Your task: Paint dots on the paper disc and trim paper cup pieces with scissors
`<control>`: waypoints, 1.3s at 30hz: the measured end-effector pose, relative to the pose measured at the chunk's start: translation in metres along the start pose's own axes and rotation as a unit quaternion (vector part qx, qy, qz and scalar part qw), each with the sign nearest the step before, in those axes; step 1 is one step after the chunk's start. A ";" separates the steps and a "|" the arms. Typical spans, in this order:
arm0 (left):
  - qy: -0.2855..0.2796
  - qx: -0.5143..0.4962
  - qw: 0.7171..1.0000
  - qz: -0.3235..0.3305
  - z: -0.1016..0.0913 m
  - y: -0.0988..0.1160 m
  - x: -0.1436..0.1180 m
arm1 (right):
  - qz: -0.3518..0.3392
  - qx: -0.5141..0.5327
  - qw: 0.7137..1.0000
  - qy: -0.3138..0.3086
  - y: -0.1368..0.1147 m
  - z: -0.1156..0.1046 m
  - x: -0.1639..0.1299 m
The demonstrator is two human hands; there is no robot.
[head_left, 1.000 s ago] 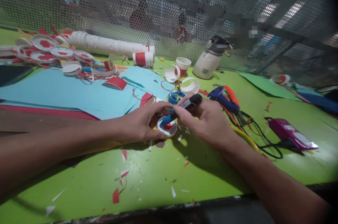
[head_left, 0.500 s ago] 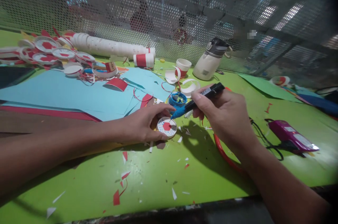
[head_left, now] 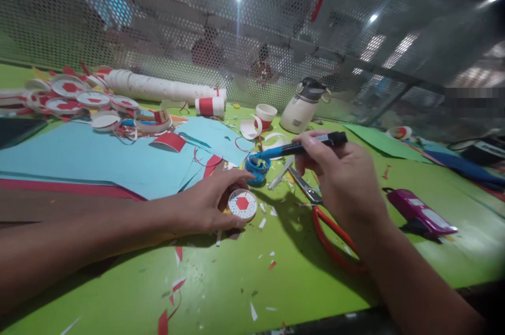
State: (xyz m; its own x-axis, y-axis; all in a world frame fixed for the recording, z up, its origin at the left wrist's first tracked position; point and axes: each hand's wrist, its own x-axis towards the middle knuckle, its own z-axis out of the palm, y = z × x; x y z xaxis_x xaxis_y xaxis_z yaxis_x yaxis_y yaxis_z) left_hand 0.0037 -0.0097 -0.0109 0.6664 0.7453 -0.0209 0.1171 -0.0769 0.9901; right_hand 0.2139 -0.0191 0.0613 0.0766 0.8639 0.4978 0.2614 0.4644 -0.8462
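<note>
My left hand rests on the green table and holds a small white paper disc with a red hexagon in its middle. My right hand grips a black-handled brush with a blue tip, held level. Its blue tip reaches over a small blue pot just behind the disc. Red-handled scissors lie under my right hand.
Blue and red paper sheets cover the left. A stack of white cups lies along the mesh wall, with several finished discs far left. A white bottle stands behind; a magenta device lies right. Paper scraps litter the front.
My right hand lifted the brush off the disc and swung it back to the blue pot. My left hand stayed on the disc. The view tilted upward.
</note>
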 end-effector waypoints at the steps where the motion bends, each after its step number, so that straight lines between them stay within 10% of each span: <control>1: 0.002 -0.018 1.000 -0.002 0.001 0.001 -0.001 | -0.004 0.033 0.999 0.021 0.000 -0.003 0.003; 9: -0.008 -0.037 0.999 -0.008 -0.001 0.007 -0.003 | -0.004 0.051 0.996 0.080 0.012 -0.010 0.022; 24: -0.029 0.041 0.998 -0.029 -0.002 0.009 0.000 | 0.050 -0.116 0.986 -0.107 0.044 0.024 0.026; 39: 0.034 0.120 0.992 0.018 -0.004 0.001 0.003 | 0.061 -0.115 0.985 -0.114 0.048 0.016 0.026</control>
State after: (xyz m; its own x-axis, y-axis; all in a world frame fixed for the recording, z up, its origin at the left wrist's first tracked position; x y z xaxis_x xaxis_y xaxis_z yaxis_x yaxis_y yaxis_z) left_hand 0.0030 -0.0045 -0.0095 0.6228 0.7818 0.0309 0.2715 -0.2529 0.9286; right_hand 0.2127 0.0289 0.0306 -0.0909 0.9442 0.3167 0.4772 0.3204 -0.8183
